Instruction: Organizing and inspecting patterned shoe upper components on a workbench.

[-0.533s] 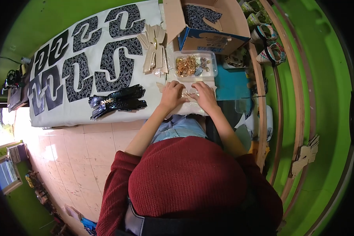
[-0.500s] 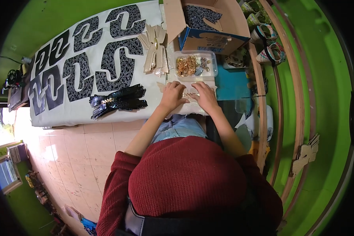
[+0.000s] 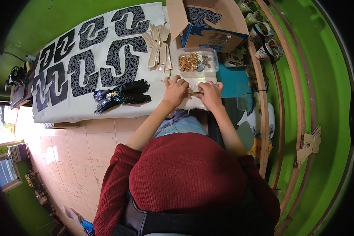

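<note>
At the near edge of the white-covered table, a small beige bow-like piece (image 3: 191, 93) with a gold-looking middle is mostly covered by my hands. My left hand (image 3: 175, 91) is closed on its left end, fingers curled. On its other end, my right hand (image 3: 211, 94) pinches with thumb and bent fingers. Just beyond them stands a clear plastic box (image 3: 213, 67) of gold trinkets and small metal parts. A finished-looking beige bow (image 3: 159, 49) with a gold centre lies beyond my left hand. Further left rests a shiny black bow (image 3: 122, 95) with a gold middle.
Several black patterned S-shaped pieces (image 3: 122, 63) cover the left of the table (image 3: 153, 84). An open cardboard box (image 3: 212, 38) with patterned material stands at the back right. Wooden rails (image 3: 261, 110) rise along the right side, with woven items (image 3: 268, 51) beside them.
My fingers have curled in around the beige piece, which lay flatter under them before. My right hand has turned and tightened. The view has shifted slightly.
</note>
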Demonstrator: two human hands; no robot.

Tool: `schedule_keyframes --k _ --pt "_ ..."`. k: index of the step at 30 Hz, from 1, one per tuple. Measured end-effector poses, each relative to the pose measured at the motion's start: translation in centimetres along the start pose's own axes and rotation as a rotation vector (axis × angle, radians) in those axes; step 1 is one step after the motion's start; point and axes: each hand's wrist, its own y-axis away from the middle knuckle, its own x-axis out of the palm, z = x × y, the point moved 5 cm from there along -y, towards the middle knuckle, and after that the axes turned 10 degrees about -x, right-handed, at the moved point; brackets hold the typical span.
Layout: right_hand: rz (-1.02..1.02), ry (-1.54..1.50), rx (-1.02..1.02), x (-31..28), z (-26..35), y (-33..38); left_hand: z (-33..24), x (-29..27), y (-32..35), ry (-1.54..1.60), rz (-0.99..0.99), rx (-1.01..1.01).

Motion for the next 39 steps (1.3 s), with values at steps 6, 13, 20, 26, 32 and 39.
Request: schedule_keyframes --k 6,13,20,26,32,39 --pt "0.022 -0.169 -0.021 -1.6 -0.3 -0.3 0.5 -1.8 0.1 0.067 0.027 -0.008" --pt "0.096 -0.571 -0.03 -3.3 1.7 -3.2 1.8 -8.3 1.1 0.118 -0.079 -0.019" --pt "0.141 -0.768 -0.205 0.2 5.9 -8.2 7.5 -12.4 2.9 0.16 -0.197 -0.271" --pt "-0.125 -1.098 -0.079 2.3 6.1 -11.3 9.3 -15.2 2.0 0.214 -0.831 -0.441" --pt "-0.34 -1.103 -0.153 2.6 7.2 -15.9 12.9 -7.2 -3.5 1.249 -0.393 -0.535" --pt "-0.497 -0.817 0.127 6.8 2.3 -19.6 13.0 -5.8 -9.4 0.876 -0.321 -0.468"
